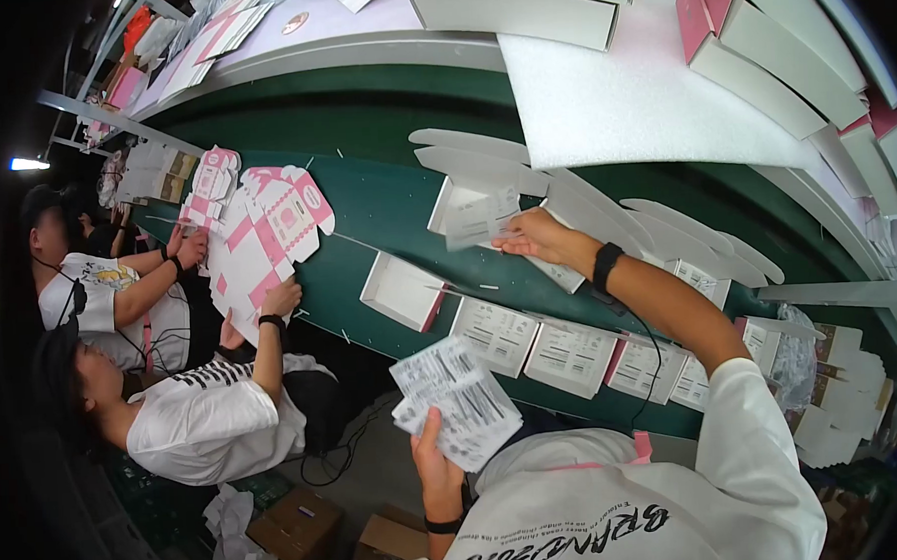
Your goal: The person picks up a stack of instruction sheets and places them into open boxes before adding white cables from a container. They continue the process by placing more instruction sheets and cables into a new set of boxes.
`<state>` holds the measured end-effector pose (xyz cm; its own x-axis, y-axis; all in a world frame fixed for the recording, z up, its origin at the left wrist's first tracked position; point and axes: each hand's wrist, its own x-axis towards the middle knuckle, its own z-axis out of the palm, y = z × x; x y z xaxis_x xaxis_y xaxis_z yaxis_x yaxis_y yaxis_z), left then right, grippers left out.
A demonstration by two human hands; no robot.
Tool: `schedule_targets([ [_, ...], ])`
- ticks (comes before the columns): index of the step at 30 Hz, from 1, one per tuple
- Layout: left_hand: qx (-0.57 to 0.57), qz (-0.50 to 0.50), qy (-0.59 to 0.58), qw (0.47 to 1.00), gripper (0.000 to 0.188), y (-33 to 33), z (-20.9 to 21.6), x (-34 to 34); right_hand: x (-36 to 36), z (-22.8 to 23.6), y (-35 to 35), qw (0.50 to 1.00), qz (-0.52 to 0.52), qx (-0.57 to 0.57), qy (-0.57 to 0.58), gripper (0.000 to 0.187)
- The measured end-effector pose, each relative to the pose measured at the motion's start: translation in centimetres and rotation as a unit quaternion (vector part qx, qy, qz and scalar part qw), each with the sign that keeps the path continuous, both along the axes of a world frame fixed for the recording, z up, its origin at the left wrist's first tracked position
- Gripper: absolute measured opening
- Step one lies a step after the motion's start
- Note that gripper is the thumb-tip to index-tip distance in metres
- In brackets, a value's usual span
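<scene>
In my left hand point(439, 473), low near my body, is a stack of printed leaflets point(454, 395), with the thumb pressed on top. My right hand point(539, 238) reaches across the green table and pinches a single printed leaflet point(478, 221), blurred by motion. That sheet is over an open white box point(445, 202) with its lid folded back. Nearer to me, an open box point(401, 290) shows its bare white inside. To the right of it runs a row of open boxes with printed sheets lying in them, such as this box point(493, 334) and its neighbour box point(570, 357).
Two co-workers at the left handle flat pink-and-white cartons point(271, 228) on the green table point(365, 199). A raised shelf along the far side bears white foam sheet point(601, 103) and closed boxes point(769, 61). Brown cartons point(294, 527) stand on the floor.
</scene>
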<state>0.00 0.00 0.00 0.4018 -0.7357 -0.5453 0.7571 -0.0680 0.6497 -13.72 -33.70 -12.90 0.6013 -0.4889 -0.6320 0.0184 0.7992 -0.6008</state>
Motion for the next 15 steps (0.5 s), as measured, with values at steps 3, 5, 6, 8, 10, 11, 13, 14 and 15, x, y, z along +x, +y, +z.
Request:
schedule_targets([
  [3,0.025,0.035,0.006,0.999,0.043,1.8,0.0,0.0,1.5,0.1,0.6,0.995,-0.085,0.035,0.023,0.034],
  [5,0.027,0.04,0.007,0.999,0.043,2.1,-0.1,-0.5,1.7,1.1,0.7,0.996,-0.054,0.051,0.045,0.032],
  [6,0.03,0.044,0.01,0.999,0.043,2.1,-0.2,-0.9,1.6,1.9,0.8,0.995,-0.024,0.067,0.069,0.029],
  [8,0.032,0.038,0.014,0.999,0.043,2.2,-0.1,-0.8,1.2,3.3,1.1,0.992,-0.003,0.083,0.093,0.027],
  [10,0.024,0.017,0.019,0.999,0.043,1.6,0.0,-0.9,0.2,4.9,1.3,0.987,0.046,-0.102,0.116,0.025],
  [11,0.021,0.008,0.022,0.999,0.043,1.3,0.2,-1.1,-0.5,5.8,1.5,0.97,0.072,-0.192,0.128,0.024],
  [13,0.019,0.006,0.023,1.0,0.044,1.2,0.3,-1.0,-1.4,10.8,3.8,0.968,0.078,-0.226,0.083,0.025],
  [14,0.014,0.0,0.023,1.0,0.044,1.2,0.5,-0.9,-2.1,13.6,5.6,0.961,0.079,-0.26,0.04,0.027],
  [15,0.008,-0.012,0.026,1.0,0.044,0.9,0.7,-1.1,-3.0,15.6,8.0,0.949,0.1,-0.296,0.049,0.029],
])
